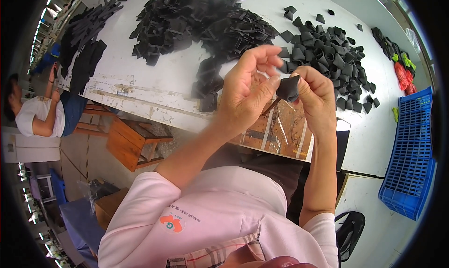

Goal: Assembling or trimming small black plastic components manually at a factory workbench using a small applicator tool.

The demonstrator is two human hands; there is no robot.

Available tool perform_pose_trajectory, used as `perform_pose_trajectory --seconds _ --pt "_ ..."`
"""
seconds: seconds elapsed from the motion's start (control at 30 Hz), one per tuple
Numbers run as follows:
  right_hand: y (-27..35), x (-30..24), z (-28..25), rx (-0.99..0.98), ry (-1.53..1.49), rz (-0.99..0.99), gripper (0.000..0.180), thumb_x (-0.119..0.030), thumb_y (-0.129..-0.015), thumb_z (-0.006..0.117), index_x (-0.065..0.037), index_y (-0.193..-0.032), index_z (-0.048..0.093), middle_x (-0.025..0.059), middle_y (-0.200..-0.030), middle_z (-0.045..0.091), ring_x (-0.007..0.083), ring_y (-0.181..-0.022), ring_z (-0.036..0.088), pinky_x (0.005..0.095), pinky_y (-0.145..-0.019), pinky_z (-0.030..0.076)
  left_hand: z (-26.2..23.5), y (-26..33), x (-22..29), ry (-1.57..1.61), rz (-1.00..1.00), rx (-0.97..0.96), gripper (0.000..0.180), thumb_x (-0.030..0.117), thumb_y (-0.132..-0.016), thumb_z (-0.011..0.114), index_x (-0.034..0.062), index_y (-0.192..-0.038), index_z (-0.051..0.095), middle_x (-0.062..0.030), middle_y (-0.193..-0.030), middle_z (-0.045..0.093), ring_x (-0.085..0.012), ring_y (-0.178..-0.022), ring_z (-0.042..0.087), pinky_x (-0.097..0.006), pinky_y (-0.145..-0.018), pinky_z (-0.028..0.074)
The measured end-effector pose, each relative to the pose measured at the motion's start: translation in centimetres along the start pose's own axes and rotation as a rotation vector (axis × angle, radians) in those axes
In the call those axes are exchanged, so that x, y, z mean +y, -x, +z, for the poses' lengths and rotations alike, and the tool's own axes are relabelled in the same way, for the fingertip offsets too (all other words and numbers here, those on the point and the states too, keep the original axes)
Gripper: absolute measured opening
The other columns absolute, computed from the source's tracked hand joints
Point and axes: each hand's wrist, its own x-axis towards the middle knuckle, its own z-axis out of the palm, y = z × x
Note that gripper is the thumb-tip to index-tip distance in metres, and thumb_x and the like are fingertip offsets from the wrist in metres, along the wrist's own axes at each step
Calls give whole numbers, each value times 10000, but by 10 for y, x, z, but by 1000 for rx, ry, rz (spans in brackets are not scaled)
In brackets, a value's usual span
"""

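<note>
Above the board (282, 127) at the near edge of the desk (163, 74), I have the right hand (319, 97) pinching a black piece (288, 89) between thumb and index finger. The left hand (244, 88) is released, its fingers loosely curved and apart; its thumb tip comes right beside the piece, and I cannot tell whether they touch. So the piece hangs over the board, at the right fingertips and just right of the left thumb.

Beyond the board and to its left I see a heap of flat pieces (173, 27); beyond it, slightly right, a pile of cones (327, 55). Strips (89, 53) lie far to its left, a crate (411, 151) stands to its right. Left of it are a stool (133, 144) and, farther off, a seated person (42, 113). The left hand blocks my view of some desk behind it.
</note>
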Motion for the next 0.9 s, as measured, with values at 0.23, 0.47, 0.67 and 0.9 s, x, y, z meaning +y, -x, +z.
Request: perform_pose_trajectory --seconds 0.23,0.47,0.67,0.9 --pt "21 -13 9 218 445 -470 282 -195 -724 672 18 -876 566 66 -786 527 127 -634 495 220 -529 387 4 -10 12 -189 149 -159 66 16 -791 587 -9 -848 610 -66 -883 572 -98 -809 502 -228 -728 407" --pt "21 -16 27 335 785 -623 287 -86 -636 713 -8 -859 550 86 -730 537 204 -597 530 281 -498 426 14 -6 13 290 11 150 99 68 -874 472 -8 -912 523 -40 -845 537 -93 -765 482 -232 -731 393" --pt "22 -15 18 336 871 -667 260 -52 -666 684 -8 -890 560 69 -710 544 175 -566 520 253 -484 413 12 1 13 310 -53 264 96 86 -873 487 2 -893 529 -28 -819 538 -73 -758 489 -203 -717 394" --pt "25 -31 21 242 691 -484 245 -93 -688 688 -17 -897 586 51 -715 559 108 -555 512 206 -463 391 22 3 20 161 54 194 75 52 -847 530 -9 -880 503 -13 -789 526 -36 -692 466 -167 -624 393"
